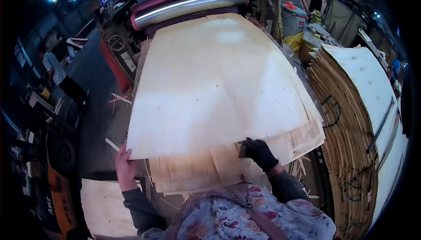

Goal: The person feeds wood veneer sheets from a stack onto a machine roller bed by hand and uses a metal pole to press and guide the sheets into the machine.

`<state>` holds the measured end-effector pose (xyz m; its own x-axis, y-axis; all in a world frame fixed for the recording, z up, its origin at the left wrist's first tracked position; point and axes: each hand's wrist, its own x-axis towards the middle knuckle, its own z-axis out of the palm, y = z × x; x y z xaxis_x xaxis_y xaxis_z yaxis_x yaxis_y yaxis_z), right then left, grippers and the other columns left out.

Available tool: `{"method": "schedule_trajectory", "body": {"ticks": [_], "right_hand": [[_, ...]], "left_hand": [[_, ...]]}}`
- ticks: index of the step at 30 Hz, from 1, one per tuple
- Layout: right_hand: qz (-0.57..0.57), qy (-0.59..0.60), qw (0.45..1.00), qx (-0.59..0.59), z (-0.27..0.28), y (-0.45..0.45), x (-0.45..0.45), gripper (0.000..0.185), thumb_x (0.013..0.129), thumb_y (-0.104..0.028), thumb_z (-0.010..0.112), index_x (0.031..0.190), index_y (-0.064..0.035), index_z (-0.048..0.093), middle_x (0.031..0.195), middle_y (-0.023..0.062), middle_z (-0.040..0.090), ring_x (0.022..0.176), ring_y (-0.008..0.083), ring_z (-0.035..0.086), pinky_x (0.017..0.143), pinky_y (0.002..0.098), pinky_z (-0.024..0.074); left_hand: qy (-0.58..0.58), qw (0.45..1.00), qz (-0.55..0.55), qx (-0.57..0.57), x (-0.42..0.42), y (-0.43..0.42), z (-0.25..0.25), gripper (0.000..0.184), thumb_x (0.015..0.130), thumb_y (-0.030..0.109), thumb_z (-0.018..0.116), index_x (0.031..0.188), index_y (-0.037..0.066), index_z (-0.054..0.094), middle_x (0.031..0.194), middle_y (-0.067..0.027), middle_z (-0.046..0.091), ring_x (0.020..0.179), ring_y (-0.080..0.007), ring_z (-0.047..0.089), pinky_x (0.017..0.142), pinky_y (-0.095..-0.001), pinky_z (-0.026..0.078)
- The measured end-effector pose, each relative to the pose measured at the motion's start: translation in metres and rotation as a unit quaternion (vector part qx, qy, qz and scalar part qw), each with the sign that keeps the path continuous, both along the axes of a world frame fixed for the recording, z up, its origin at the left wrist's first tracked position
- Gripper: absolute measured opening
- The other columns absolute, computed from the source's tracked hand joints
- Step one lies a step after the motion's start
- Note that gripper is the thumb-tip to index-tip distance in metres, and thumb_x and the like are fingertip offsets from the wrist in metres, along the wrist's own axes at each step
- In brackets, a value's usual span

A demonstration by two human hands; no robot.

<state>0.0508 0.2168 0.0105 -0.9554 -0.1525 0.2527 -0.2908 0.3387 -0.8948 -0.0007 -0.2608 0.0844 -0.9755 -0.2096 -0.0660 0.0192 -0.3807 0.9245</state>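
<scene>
A large pale wood veneer sheet lies in front of me, its far end close to a shiny metal roller. My left hand, bare, pinches the sheet's near left corner between thumb and fingers. My right hand wears a dark glove and has its fingers curled at the sheet's near edge, right of the middle; the fingertips are partly hidden. Under the top sheet, browner veneer sheets stick out toward me with uneven edges.
A tall stack of veneer stands at right, with dark strips on top. Another pale sheet lies low at left. Wood scraps litter the floor. A person stands at far left. A red panel flanks the roller machine.
</scene>
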Motion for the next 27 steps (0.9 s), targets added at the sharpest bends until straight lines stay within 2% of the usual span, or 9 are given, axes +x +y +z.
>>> {"method": "schedule_trajectory", "body": {"ticks": [2,4,7,9,12,16,24,26,27], "right_hand": [[-0.018,-0.224,0.908,-0.354,-0.029,-0.005,-0.042,0.027,0.092,-0.025,0.057,0.103,-0.0007,0.061,0.091,0.0146,0.065,0.081,0.0268,0.065,0.075,0.0407,0.0562],[-0.056,-0.297,0.803,-0.513,-0.021,-0.008,-0.082,0.028,0.091,-0.027,0.059,0.097,-0.0001,0.061,0.09,0.0146,0.066,0.08,0.0266,0.065,0.074,0.0422,0.0567],[-0.053,-0.316,0.803,-0.503,-0.035,-0.006,-0.142,0.027,0.09,-0.027,0.06,0.089,0.0005,0.061,0.082,0.0144,0.066,0.072,0.0264,0.066,0.071,0.0411,0.0569],[-0.05,-0.32,0.792,-0.517,-0.026,-0.004,-0.176,0.027,0.089,-0.027,0.061,0.088,0.0002,0.061,0.08,0.0135,0.066,0.071,0.0257,0.066,0.07,0.0395,0.0566],[-0.018,-0.314,0.79,-0.527,-0.027,-0.013,-0.22,0.027,0.091,-0.026,0.058,0.089,0.0006,0.061,0.084,0.0147,0.067,0.076,0.0267,0.066,0.074,0.0402,0.0563],[0.084,-0.242,0.786,-0.562,-0.048,-0.015,-0.278,0.025,0.094,-0.018,0.051,0.104,0.0032,0.057,0.101,0.0162,0.064,0.093,0.0291,0.064,0.087,0.0396,0.0529],[0.129,-0.317,0.786,-0.515,-0.064,-0.015,-0.13,0.029,0.094,-0.017,0.052,0.119,-0.0025,0.053,0.115,0.0153,0.06,0.105,0.0297,0.06,0.09,0.0443,0.0501],[0.097,-0.338,0.795,-0.495,-0.043,-0.011,-0.077,0.029,0.094,-0.015,0.053,0.12,-0.0027,0.052,0.114,0.0132,0.06,0.104,0.0275,0.06,0.089,0.0421,0.0506],[0.066,-0.26,0.875,-0.404,-0.047,-0.011,-0.056,0.033,0.093,-0.014,0.054,0.124,-0.0034,0.05,0.112,0.0125,0.06,0.103,0.0257,0.06,0.089,0.0408,0.0498]], "left_hand": [[-0.043,0.997,0.028,0.059,-0.029,-0.003,-0.043,0.05,0.084,-0.003,0.046,0.134,-0.003,0.039,0.119,-0.0184,0.056,0.102,-0.0264,0.06,0.09,-0.0407,0.05],[-0.088,0.995,0.028,0.024,-0.045,-0.002,-0.075,0.051,0.085,-0.002,0.046,0.135,-0.001,0.038,0.119,-0.0178,0.055,0.102,-0.0267,0.059,0.089,-0.0431,0.05],[-0.129,0.98,0.144,-0.052,-0.054,0.006,-0.12,0.05,0.085,0.001,0.049,0.134,-0.004,0.038,0.125,-0.0196,0.052,0.109,-0.0296,0.056,0.094,-0.0428,0.046],[-0.077,0.883,0.112,-0.448,-0.054,-0.008,-0.165,0.055,0.084,0.011,0.057,0.132,-0.007,0.038,0.134,-0.0218,0.044,0.118,-0.0344,0.05,0.1,-0.0422,0.04],[-0.187,0.749,0.045,-0.634,-0.029,0.056,-0.136,0.064,0.08,0.021,0.063,0.131,-0.01,0.038,0.141,-0.025,0.034,0.127,-0.0368,0.04,0.107,-0.0403,0.031],[-0.142,0.713,0.069,-0.683,-0.018,0.054,-0.171,0.072,0.077,0.028,0.067,0.132,-0.009,0.038,0.144,-0.0264,0.028,0.132,-0.0372,0.032,0.109,-0.0396,0.027],[-0.146,0.865,0.003,-0.48,-0.019,0.037,-0.161,0.068,0.078,0.033,0.067,0.135,0.005,0.043,0.148,-0.0264,0.018,0.139,-0.0349,0.018,0.113,-0.0397,0.017],[-0.161,0.825,-0.029,-0.541,-0.022,0.028,-0.158,0.065,0.077,0.032,0.067,0.133,0.007,0.047,0.148,-0.0247,0.02,0.138,-0.0359,0.018,0.112,-0.0405,0.019],[-0.168,0.778,-0.063,-0.603,-0.022,0.025,-0.158,0.062,0.076,0.032,0.067,0.131,0.009,0.05,0.149,-0.0229,0.021,0.138,-0.0369,0.019,0.112,-0.0414,0.021]]}}
